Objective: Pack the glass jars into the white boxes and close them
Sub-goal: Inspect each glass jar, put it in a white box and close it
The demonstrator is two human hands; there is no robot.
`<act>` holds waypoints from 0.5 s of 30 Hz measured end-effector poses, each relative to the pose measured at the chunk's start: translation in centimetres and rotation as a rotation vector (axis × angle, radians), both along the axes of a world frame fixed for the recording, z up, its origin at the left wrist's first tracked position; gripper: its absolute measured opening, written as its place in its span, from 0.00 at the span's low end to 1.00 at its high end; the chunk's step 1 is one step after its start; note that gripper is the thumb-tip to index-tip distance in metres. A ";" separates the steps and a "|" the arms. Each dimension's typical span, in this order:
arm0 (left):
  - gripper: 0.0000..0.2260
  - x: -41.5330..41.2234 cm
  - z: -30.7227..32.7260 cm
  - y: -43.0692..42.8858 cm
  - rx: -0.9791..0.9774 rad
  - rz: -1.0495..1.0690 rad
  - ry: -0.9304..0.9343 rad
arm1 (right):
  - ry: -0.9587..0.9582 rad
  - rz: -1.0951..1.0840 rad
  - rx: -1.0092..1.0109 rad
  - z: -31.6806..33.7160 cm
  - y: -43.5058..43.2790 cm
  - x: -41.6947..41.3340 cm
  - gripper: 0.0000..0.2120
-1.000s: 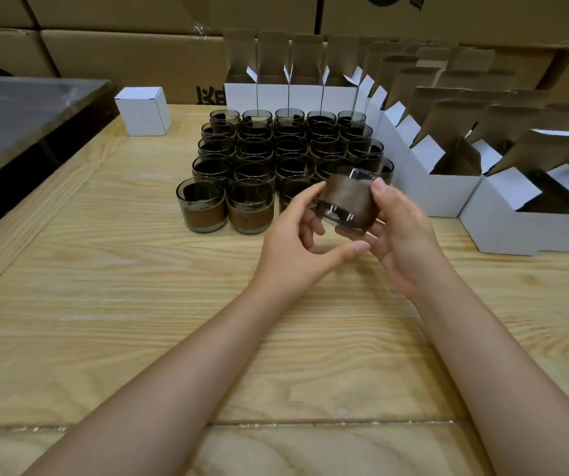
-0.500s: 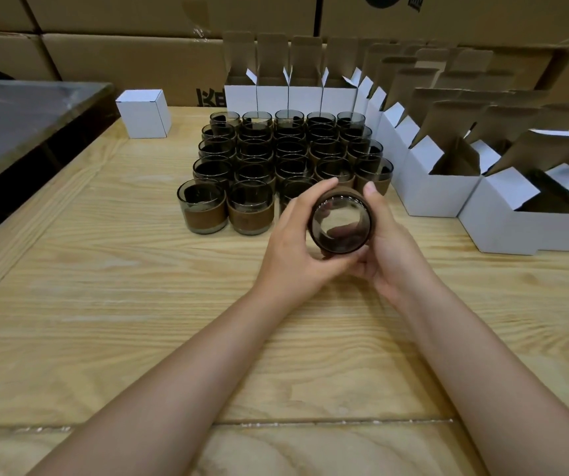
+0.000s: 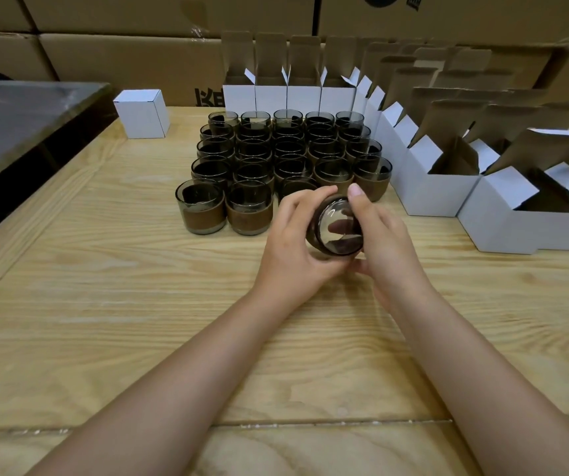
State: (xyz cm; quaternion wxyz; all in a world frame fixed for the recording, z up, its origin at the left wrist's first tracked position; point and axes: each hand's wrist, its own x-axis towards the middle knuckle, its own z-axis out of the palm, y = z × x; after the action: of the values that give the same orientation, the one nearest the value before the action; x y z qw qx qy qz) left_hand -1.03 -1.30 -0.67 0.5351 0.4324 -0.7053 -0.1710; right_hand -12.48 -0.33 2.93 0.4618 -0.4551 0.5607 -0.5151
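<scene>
Both hands hold one smoky glass jar [image 3: 339, 228] with a brown band, tipped so its round end faces me, just above the wooden table [image 3: 138, 304]. My left hand [image 3: 296, 242] curls round its left side; my right hand [image 3: 384, 242] wraps the right side, thumb on the top rim. Several more jars [image 3: 276, 159] stand in rows behind. Open white boxes [image 3: 434, 187] line the back and right of the jars, flaps up. One closed white box [image 3: 142, 113] stands at the back left.
Big brown cartons [image 3: 138, 56] are stacked behind the table. A dark metal surface [image 3: 18, 115] lies to the left beyond the table edge. Bare wood stretches in front of the jars toward me.
The jar has been tilted from sideways until its round end faces me, and it sits slightly lower and nearer. My right thumb has moved onto the rim.
</scene>
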 end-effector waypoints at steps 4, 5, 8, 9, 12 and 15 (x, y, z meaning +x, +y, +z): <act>0.32 0.0 0.0 0.1 0.010 -0.010 0.001 | -0.045 0.000 0.040 -0.1 0.0 -0.1 0.22; 0.32 0.0 0.0 0.2 0.013 -0.012 -0.001 | -0.041 0.011 0.046 -0.1 0.0 -0.1 0.21; 0.32 -0.1 -0.1 0.2 0.032 -0.012 -0.014 | -0.013 0.060 0.041 -0.2 0.1 0.0 0.24; 0.32 -0.1 -0.1 0.2 0.038 -0.009 -0.015 | -0.002 0.073 0.032 -0.3 0.2 0.0 0.26; 0.32 -0.1 -0.1 0.2 0.060 -0.008 -0.001 | 0.060 0.096 0.004 -0.4 0.2 -0.1 0.29; 0.32 0.1 0.0 0.1 0.083 -0.001 0.031 | 0.166 0.164 -0.034 -0.3 0.1 -0.5 0.30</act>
State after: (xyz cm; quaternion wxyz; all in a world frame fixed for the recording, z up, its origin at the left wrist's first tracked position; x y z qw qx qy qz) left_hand -0.97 -1.18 -0.69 0.5274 0.4511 -0.6896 -0.2070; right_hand -12.99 -0.26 2.62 0.4466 -0.5482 0.5492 -0.4454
